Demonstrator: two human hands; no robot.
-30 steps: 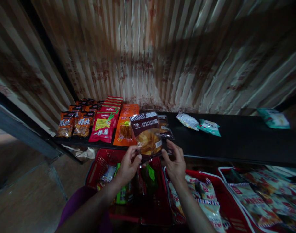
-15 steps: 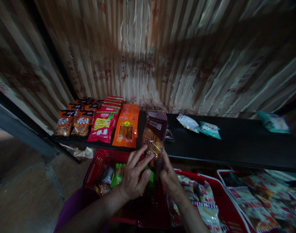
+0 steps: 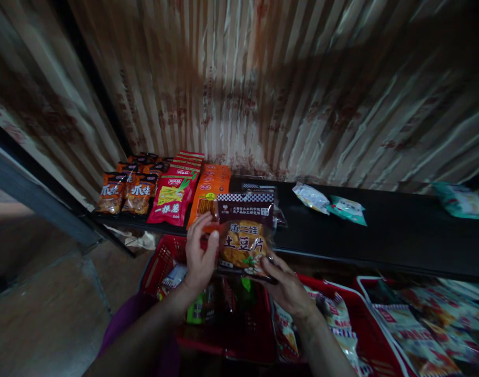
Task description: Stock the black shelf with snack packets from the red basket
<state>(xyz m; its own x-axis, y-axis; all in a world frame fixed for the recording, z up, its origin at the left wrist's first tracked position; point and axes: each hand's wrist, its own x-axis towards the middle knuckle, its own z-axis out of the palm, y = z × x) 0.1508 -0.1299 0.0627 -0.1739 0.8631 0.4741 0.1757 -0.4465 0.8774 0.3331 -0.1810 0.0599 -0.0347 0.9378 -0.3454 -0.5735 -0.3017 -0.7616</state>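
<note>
A dark-topped bag of potato chips [image 3: 245,238] faces me above the front edge of the black shelf [image 3: 384,235]. My right hand [image 3: 284,280] grips its lower right corner, thumb on the front. At the bag's left side is my left hand [image 3: 202,254], fingers apart and curved beside its edge. Behind the held bag, another clear-and-dark packet [image 3: 279,212] lies on the shelf. Orange packets [image 3: 216,180], partly covered by my left hand, red packets [image 3: 172,196] and small orange-black bags [image 3: 139,193] stand in rows to the left.
Below the shelf, a red basket [image 3: 155,267] holds green and other packets. More baskets with white-and-red bags [image 3: 404,324] stand at the right. White [image 3: 311,198] and teal packets [image 3: 347,209] lie on the shelf. A dark post [image 3: 94,78] rises at left.
The potato chip bag has turned from edge-on to facing me. My left hand has moved left off its front, and my right hand now grips the lower right corner.
</note>
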